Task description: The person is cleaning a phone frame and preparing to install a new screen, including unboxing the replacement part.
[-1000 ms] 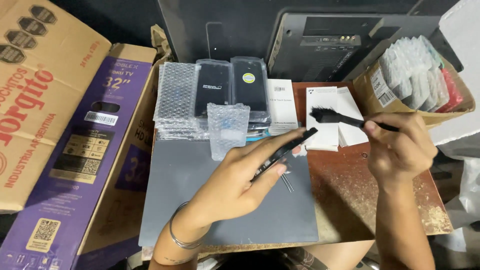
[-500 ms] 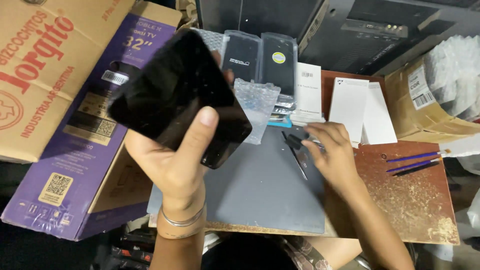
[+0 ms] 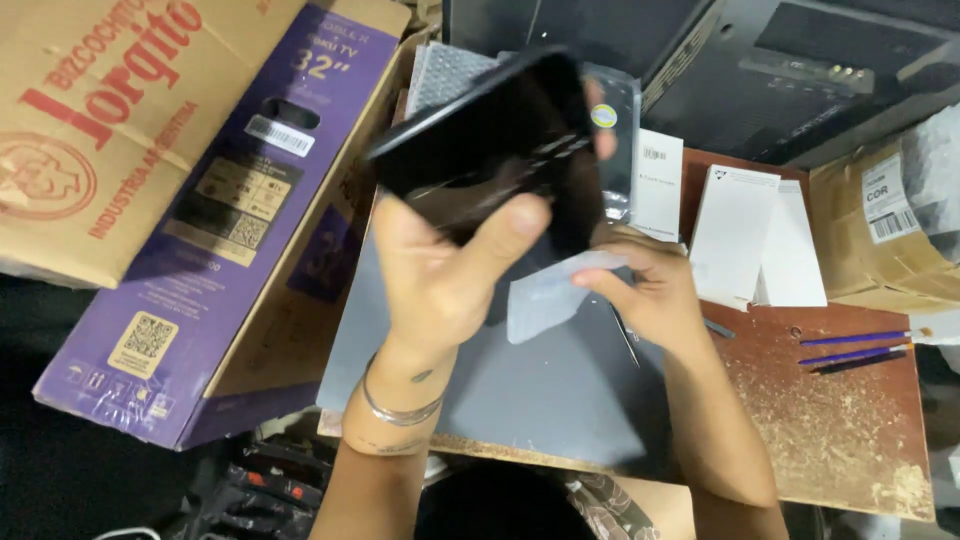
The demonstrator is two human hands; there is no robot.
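My left hand is raised over the table and grips a flat black phone-like slab, thumb pressed on its glossy face. The slab is blurred and tilted. My right hand sits just right of it and pinches a translucent plastic sleeve that hangs below the slab. A thin dark tool pokes out under my right palm. Both hands hover above a grey mat on the worn brown table.
A purple television carton and a brown cardboard box lie at left. Packaged dark phone parts and white boxes stand behind the mat. Blue-handled brushes rest at right, beside another cardboard box.
My right hand left the mat and took hold of the plastic sleeve under the slab. My left hand turned the slab and shifted it rightward, nearer the right hand.
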